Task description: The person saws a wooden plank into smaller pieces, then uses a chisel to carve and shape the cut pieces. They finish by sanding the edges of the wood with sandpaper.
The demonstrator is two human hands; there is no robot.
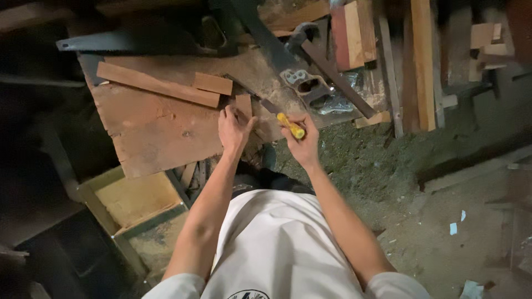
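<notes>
Left hand w/ fingers spread pins the small wood block on the tabletop, right hand just beside it, grip closed on the yellow-handled chisel—looks mid-carving, blade needs lining up.

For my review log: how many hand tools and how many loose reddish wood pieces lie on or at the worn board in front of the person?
Yellow-handled chisel, in the right hand: 1
Handsaws: 1
Hammers: 1
Reddish wood pieces, long strip, short block, small piece touched by the left hand: 3
Total: 6
</notes>
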